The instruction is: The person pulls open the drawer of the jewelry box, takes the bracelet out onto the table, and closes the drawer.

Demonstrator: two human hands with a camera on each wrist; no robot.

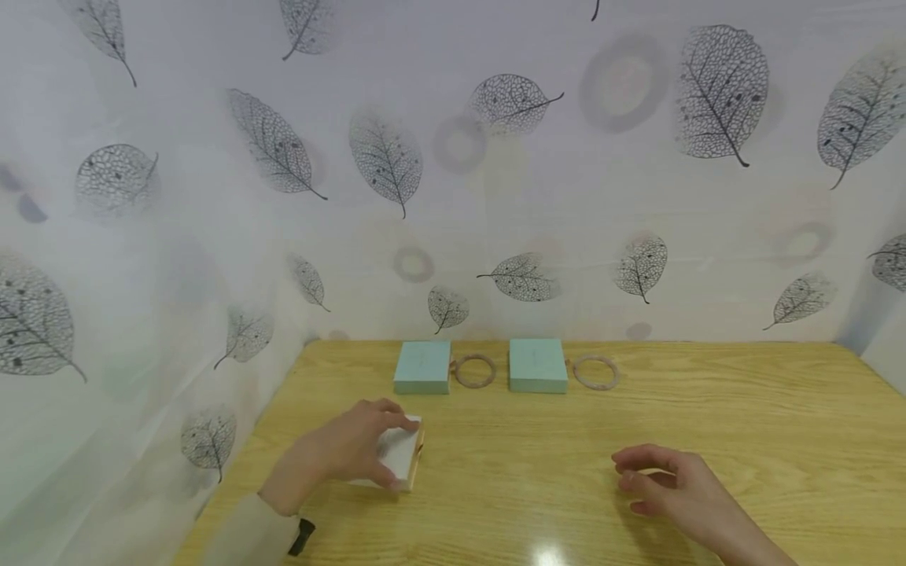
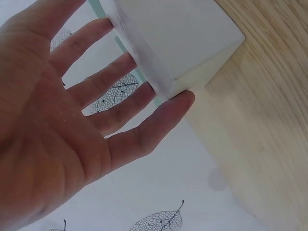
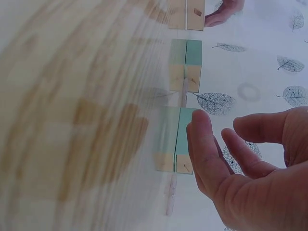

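On the desk (image 1: 524, 464) at nine o'clock, the left hand (image 1: 350, 444) grips a white box (image 1: 400, 450), presumably for steadiness; the right hand (image 1: 675, 489) hangs loose, holding nothing, at three; toward twelve, teal boxes (image 1: 537, 363) sit beside bangles (image 1: 476, 385), seemingly as pairs.

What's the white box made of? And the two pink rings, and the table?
White box: probably cardboard, fairly matte; its faces are flat and its edges crisp.
Rings: perhaps plastic or stone; they look smooth and pale, but too small to be sure.
Table: wood or a wood-look covering, slightly shiny; it shows grain lines and a bright glare.
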